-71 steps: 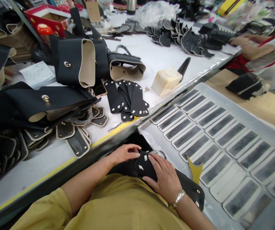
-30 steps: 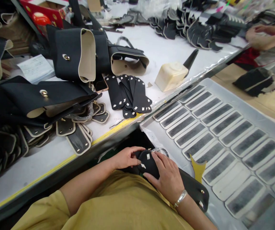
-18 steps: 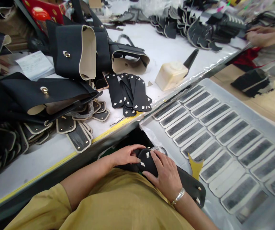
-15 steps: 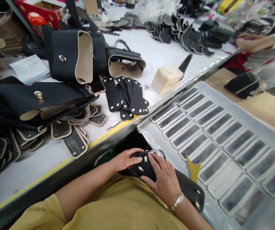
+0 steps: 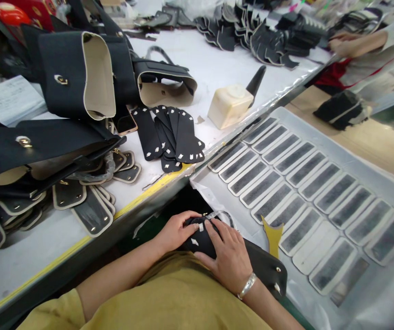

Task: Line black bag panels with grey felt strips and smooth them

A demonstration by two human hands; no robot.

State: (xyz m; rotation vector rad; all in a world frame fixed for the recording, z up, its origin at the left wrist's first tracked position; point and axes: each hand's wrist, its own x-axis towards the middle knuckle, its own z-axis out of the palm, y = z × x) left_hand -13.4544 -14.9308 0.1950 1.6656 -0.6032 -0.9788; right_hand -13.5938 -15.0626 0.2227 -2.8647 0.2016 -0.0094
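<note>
Both my hands rest in my lap on a small black leather piece [image 5: 197, 237] with white tabs along its edge. My left hand [image 5: 175, 230] curls round its left end, fingers closed on it. My right hand [image 5: 227, 256], with a silver bracelet at the wrist, presses down on its right side with the fingers bent over it. Under the piece lies a longer black strap [image 5: 269, 274] with metal studs, running off to the right. A yellow scraper [image 5: 271, 237] stands just right of my right hand.
A white tray [image 5: 365, 169] holds rows of glued grey strips [image 5: 288, 183]. On the white table [image 5: 217, 68] lie a fan of black tabbed pieces [image 5: 172, 137], black bags [image 5: 76, 78], a cream glue pot [image 5: 229, 105] with brush, and piles of black parts. Another person's hand [image 5: 348, 43] works far right.
My hands stay on the black piece with only small finger shifts. The view has swung slightly, sliding the table's contents left and down.
</note>
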